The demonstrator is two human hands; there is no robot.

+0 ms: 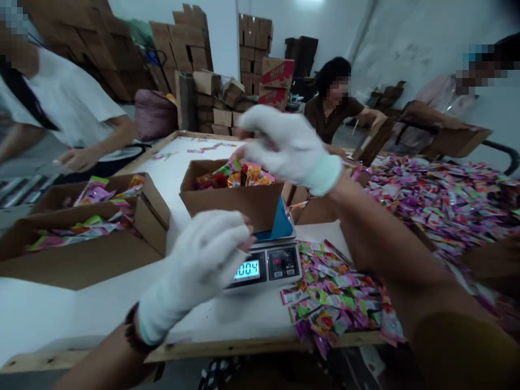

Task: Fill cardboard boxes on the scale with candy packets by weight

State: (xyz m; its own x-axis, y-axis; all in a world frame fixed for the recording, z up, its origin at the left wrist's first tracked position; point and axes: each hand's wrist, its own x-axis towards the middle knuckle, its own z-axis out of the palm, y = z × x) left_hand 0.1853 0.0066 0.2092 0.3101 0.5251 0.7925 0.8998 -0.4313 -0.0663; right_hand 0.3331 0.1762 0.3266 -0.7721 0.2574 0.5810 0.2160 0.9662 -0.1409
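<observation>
Grip of the white-gloved right hand (290,143) is curled above the open brown cardboard box (231,206), thumb and fingers narrowly parted; cannot tell whether anything is pinched. White-gloved left hand (203,254) is loosely curled before the box, palm hidden, hold uncertain. Box sits on the grey digital scale with blue pan (283,262), glossy multicoloured packets (252,174) inside. Risks, judged: left hand covers part of the lit display (247,270), so a misreading is possible; fingers pressing the scale would falsify the weight. Loose pink-and-green packets (333,292) crowd the scale's right side and overhang the wooden-edged white table (117,306); a forearm sweep could spill them.
</observation>
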